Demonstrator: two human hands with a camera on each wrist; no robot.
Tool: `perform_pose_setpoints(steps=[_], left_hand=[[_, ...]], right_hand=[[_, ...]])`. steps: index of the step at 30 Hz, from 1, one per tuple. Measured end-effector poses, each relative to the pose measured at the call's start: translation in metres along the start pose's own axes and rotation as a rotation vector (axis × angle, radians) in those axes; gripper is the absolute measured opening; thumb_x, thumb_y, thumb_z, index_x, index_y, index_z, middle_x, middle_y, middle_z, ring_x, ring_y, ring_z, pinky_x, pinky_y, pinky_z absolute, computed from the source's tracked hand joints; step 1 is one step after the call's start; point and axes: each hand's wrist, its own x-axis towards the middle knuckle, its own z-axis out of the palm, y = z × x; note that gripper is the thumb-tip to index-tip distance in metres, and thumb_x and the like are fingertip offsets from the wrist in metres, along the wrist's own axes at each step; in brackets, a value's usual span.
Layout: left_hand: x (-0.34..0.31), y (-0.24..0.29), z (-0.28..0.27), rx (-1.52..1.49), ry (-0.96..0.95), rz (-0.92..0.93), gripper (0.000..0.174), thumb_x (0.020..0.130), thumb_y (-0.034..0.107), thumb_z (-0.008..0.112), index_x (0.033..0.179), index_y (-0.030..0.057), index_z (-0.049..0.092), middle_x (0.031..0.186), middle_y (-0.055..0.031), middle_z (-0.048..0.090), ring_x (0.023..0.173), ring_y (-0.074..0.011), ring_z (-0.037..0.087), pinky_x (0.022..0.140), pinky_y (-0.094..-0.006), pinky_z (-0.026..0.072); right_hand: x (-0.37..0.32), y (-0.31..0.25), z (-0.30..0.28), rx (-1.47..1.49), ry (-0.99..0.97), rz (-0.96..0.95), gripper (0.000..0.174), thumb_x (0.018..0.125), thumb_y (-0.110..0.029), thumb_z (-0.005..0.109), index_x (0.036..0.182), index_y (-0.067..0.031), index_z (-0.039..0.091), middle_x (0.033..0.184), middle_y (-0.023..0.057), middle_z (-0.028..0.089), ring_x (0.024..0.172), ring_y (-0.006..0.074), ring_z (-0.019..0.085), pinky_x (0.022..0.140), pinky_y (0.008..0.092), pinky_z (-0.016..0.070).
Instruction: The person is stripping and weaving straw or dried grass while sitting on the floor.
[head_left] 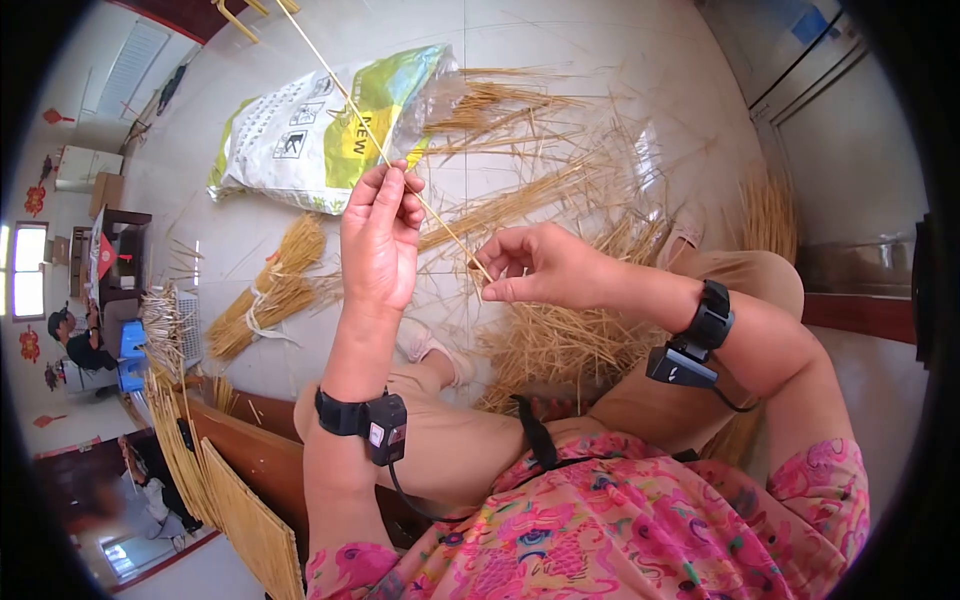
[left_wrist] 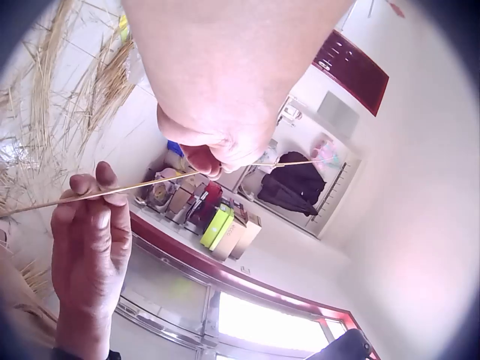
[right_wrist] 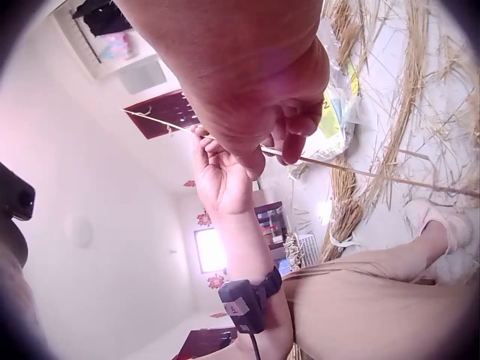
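Note:
A long thin straw stalk (head_left: 340, 88) runs at a slant between both hands above the floor. My left hand (head_left: 383, 235) pinches it between thumb and curled fingers partway along, and one end rises past that hand toward the top of the head view. Lower down, my right hand (head_left: 545, 262) holds the same stalk between thumb and fingers. The right wrist view shows the stalk (right_wrist: 375, 177) carrying on beyond the right hand. Below the hands lie loose straw stalks (head_left: 520, 203) on the tiles and a heap of straw (head_left: 565, 345) between the legs.
A white and green plastic bag (head_left: 290, 135) with straw at its mouth lies ahead. A tied straw bundle (head_left: 262, 290) is at left, with another straw bundle (head_left: 768, 210) by the metal cabinet (head_left: 850, 170) at right. A wooden board (head_left: 250, 510) stands at lower left; another person (head_left: 85, 340) sits far left.

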Motion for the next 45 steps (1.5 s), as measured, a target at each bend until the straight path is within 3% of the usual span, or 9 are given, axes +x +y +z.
perform_pose_setpoints(steps=[5, 10, 14, 17, 20, 24, 35, 45], left_hand=[[0.001, 0.003, 0.001, 0.008, -0.017, -0.005, 0.013, 0.090, 0.011, 0.057, 0.101, 0.0034, 0.059, 0.085, -0.0044, 0.060, 0.067, -0.0041, 0.051, 0.063, -0.0177, 0.0427], [0.000, 0.001, 0.001, 0.014, -0.033, -0.052, 0.015, 0.091, 0.011, 0.057, 0.103, 0.0026, 0.059, 0.086, -0.0048, 0.061, 0.067, -0.0037, 0.051, 0.062, -0.0179, 0.0427], [0.001, -0.003, -0.004, 0.045, -0.004, -0.039, 0.015, 0.091, 0.011, 0.056, 0.103, 0.0028, 0.059, 0.086, -0.0046, 0.061, 0.067, -0.0031, 0.050, 0.062, -0.0174, 0.0423], [-0.002, -0.001, -0.002, 0.053, -0.006, -0.097, 0.016, 0.090, 0.012, 0.057, 0.103, 0.0026, 0.059, 0.086, -0.0036, 0.061, 0.067, -0.0028, 0.049, 0.059, -0.0168, 0.0404], [-0.009, -0.007, 0.000, 0.250, -0.079, -0.260, 0.017, 0.089, 0.013, 0.059, 0.101, 0.0012, 0.061, 0.083, -0.0017, 0.061, 0.065, -0.0027, 0.048, 0.057, -0.0165, 0.0379], [-0.018, -0.016, 0.006, 0.358, -0.078, -0.302, 0.021, 0.089, 0.015, 0.060, 0.099, -0.0020, 0.064, 0.076, 0.0009, 0.060, 0.061, -0.0025, 0.047, 0.055, -0.0173, 0.0371], [-0.019, -0.013, 0.012, 0.276, -0.068, -0.272, 0.024, 0.090, 0.017, 0.059, 0.104, -0.0017, 0.065, 0.073, 0.0017, 0.057, 0.059, -0.0016, 0.045, 0.053, -0.0164, 0.0368], [-0.013, -0.008, 0.008, 0.263, -0.007, -0.133, 0.025, 0.090, 0.016, 0.059, 0.105, -0.0033, 0.063, 0.074, 0.0010, 0.056, 0.058, -0.0015, 0.043, 0.052, -0.0159, 0.0367]], right_hand=[[0.010, 0.001, 0.001, 0.231, 0.068, 0.075, 0.020, 0.084, -0.009, 0.066, 0.098, 0.0024, 0.057, 0.072, 0.0011, 0.060, 0.064, 0.0071, 0.055, 0.057, 0.0213, 0.0452], [0.016, -0.002, 0.004, 0.232, 0.044, 0.057, 0.013, 0.085, -0.009, 0.064, 0.092, 0.0020, 0.060, 0.073, 0.0020, 0.061, 0.063, 0.0069, 0.056, 0.055, 0.0208, 0.0453], [0.015, -0.013, 0.007, 0.252, 0.031, 0.179, 0.014, 0.087, -0.012, 0.062, 0.088, 0.0018, 0.062, 0.076, 0.0033, 0.063, 0.063, 0.0067, 0.056, 0.052, 0.0206, 0.0451], [0.015, -0.014, 0.006, 0.293, 0.028, 0.200, 0.016, 0.088, -0.015, 0.062, 0.085, 0.0003, 0.063, 0.077, 0.0039, 0.064, 0.062, 0.0066, 0.057, 0.051, 0.0204, 0.0446], [0.015, -0.012, 0.002, 0.249, 0.042, 0.206, 0.017, 0.087, -0.017, 0.063, 0.084, -0.0007, 0.064, 0.076, 0.0038, 0.064, 0.062, 0.0066, 0.057, 0.050, 0.0201, 0.0442], [0.013, -0.016, -0.001, 0.266, 0.101, 0.238, 0.019, 0.087, -0.019, 0.063, 0.083, -0.0008, 0.065, 0.077, 0.0044, 0.065, 0.062, 0.0071, 0.058, 0.050, 0.0204, 0.0452], [0.010, -0.014, -0.001, 0.491, 0.046, 0.264, 0.020, 0.093, -0.021, 0.055, 0.088, -0.0021, 0.061, 0.081, 0.0056, 0.065, 0.063, 0.0083, 0.060, 0.055, 0.0196, 0.0486], [0.010, -0.002, 0.002, 0.374, 0.206, 0.422, 0.021, 0.092, -0.024, 0.057, 0.089, -0.0039, 0.061, 0.078, 0.0025, 0.063, 0.058, 0.0063, 0.052, 0.047, 0.0185, 0.0378]])
